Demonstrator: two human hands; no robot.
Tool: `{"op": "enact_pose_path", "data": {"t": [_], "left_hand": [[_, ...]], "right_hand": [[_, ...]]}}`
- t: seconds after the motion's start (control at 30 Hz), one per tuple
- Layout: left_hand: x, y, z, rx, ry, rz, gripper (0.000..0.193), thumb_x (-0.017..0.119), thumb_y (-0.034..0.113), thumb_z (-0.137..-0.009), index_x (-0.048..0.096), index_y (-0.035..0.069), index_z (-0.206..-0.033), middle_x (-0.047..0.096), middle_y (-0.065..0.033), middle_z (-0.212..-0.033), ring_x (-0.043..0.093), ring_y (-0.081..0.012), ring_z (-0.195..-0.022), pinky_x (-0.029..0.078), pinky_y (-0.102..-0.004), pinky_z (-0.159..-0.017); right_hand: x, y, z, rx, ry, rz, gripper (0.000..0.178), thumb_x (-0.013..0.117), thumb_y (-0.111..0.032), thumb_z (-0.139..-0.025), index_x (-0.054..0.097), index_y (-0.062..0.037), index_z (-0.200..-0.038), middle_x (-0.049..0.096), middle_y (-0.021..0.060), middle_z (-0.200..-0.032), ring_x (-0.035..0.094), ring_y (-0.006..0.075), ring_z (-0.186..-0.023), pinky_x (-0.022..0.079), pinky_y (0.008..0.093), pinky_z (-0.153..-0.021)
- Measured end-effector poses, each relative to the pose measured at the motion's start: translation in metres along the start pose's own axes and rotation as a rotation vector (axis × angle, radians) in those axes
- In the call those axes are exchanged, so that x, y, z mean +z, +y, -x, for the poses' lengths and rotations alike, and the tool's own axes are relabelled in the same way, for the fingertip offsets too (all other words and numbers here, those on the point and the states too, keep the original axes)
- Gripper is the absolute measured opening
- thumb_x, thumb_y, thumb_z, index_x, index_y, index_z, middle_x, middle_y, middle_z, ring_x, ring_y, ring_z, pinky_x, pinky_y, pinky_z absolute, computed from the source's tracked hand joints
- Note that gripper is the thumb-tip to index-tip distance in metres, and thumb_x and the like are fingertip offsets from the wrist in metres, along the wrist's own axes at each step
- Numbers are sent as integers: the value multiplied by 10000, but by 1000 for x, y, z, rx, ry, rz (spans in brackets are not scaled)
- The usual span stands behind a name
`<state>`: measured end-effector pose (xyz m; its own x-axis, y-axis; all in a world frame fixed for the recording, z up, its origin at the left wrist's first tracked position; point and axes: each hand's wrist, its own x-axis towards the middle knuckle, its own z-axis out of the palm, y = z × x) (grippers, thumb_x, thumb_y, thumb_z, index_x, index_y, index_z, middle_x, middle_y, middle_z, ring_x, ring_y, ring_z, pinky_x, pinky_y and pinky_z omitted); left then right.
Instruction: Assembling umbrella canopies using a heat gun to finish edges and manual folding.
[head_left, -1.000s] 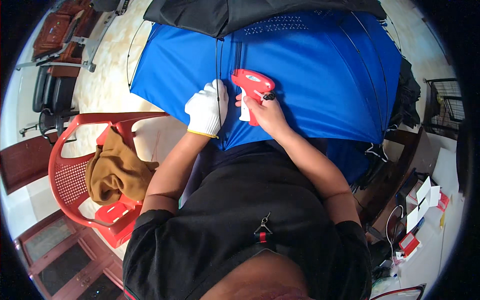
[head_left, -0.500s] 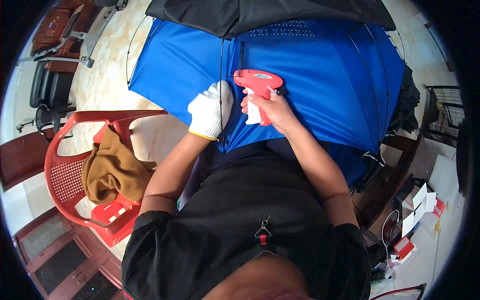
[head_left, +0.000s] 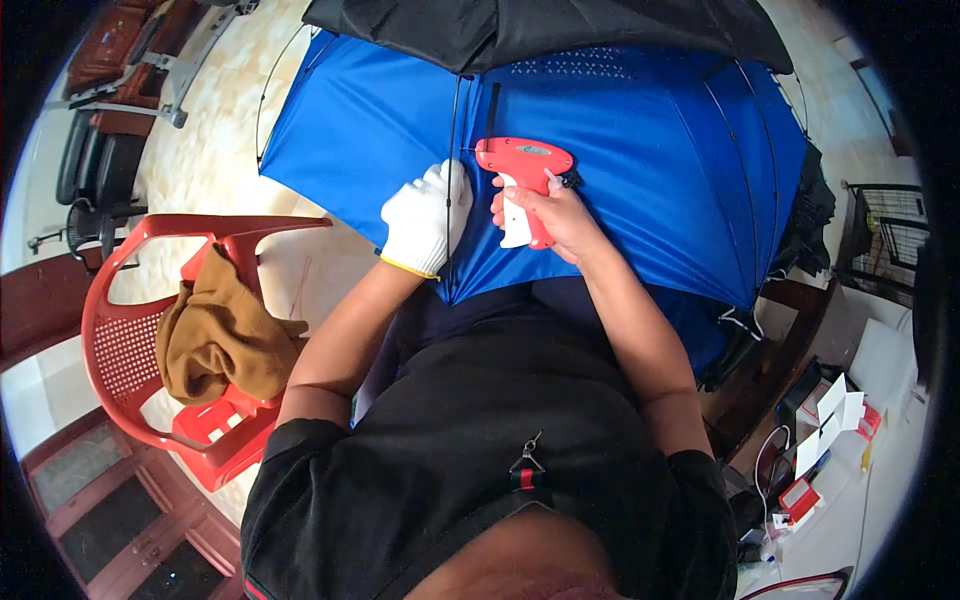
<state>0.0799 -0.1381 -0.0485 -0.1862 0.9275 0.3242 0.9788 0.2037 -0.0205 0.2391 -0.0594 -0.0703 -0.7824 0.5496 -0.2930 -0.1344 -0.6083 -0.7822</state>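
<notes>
A blue umbrella [head_left: 640,170] with a black outer side and thin dark ribs lies spread over my lap. In a white knitted glove with a yellow cuff, my left hand [head_left: 425,222] is closed on the umbrella's cloth beside a dark rib [head_left: 452,200]. My bare right hand [head_left: 562,218] grips a red tagging gun [head_left: 520,155] with a white trigger. The gun's thin needle points left, toward the rib and just above the gloved fingers. Whether the needle tip enters the cloth is too small to tell.
To my left stands a red plastic chair [head_left: 120,340] with a brown cloth [head_left: 220,335] on it. A black wire rack [head_left: 885,235] is at the right. Small boxes [head_left: 835,420] and red packs lie on a white surface at the lower right. A black bundle [head_left: 805,210] lies beside the umbrella.
Both hands, the tagging gun and the upper part of the umbrella appear slightly farther right in the view. My grip on the gun and the cloth looks the same.
</notes>
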Motion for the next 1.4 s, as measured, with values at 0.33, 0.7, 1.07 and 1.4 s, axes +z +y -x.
{"op": "enact_pose_path", "data": {"t": [0.33,0.7,1.07,1.4], "left_hand": [[0,-4,-1,-64,-18,72,108,542,226,-823,523,138,-764,601,-111,-660,600,-307,-527,452,-416,-425],[-3,-9,-1,-46,-14,93,129,538,220,-828,513,126,-743,603,-107,-656,596,-318,-532,454,-422,-435],[-58,-90,-32,-139,161,887,378,591,169,-849,527,42,-1199,602,-40,-753,583,-118,-636,456,-270,-561],[-85,-166,-53,-378,-336,1206,433,558,173,-881,468,0,-1267,536,24,-788,462,-40,-597,395,-172,-540]], "right_hand": [[4,-6,1,15,-6,22,326,590,-166,-861,513,-1,-1131,624,92,-867,626,173,-763,521,304,-674],[11,1,-12,66,-73,49,280,574,-160,-870,514,-1,-1092,621,107,-835,629,179,-735,522,305,-661],[20,-102,138,-731,405,226,392,507,-270,-899,486,37,-1143,573,199,-1096,594,282,-971,478,403,-829],[-112,-72,188,-651,697,-257,407,529,-144,-883,394,-40,-1253,563,131,-1113,597,246,-940,505,398,-802]]}}
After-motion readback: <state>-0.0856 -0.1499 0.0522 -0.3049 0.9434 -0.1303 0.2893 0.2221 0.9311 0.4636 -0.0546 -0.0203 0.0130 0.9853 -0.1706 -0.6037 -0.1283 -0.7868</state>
